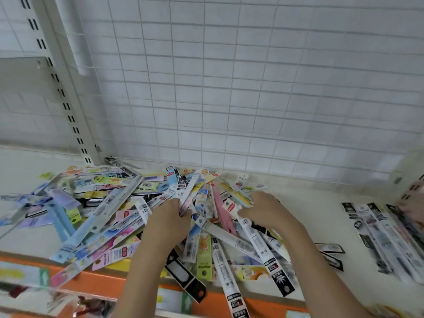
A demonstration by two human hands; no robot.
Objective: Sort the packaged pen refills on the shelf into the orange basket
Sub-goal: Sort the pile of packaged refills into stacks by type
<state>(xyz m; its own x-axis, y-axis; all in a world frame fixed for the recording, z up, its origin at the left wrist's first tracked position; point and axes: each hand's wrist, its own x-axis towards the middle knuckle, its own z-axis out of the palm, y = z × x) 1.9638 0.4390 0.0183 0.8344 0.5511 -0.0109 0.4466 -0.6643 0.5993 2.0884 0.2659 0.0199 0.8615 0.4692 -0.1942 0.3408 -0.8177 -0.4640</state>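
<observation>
Bright, even, nearly shadowless light; wide-angle bending and motion blur smear the edges.

A white wire grid panel (252, 88) rises behind the shelf's back edge, and a slotted upright post (66, 92) stands at its left corner.

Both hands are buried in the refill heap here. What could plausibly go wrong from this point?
1. Several packs overhang the shelf's orange front edge; stirring the pile may knock them off.
2. The left hand and right hand grip many mixed designs at once, so sorts could get muddled.
3. The tidy black-and-white row on the right could get disturbed by sliding packs.
</observation>
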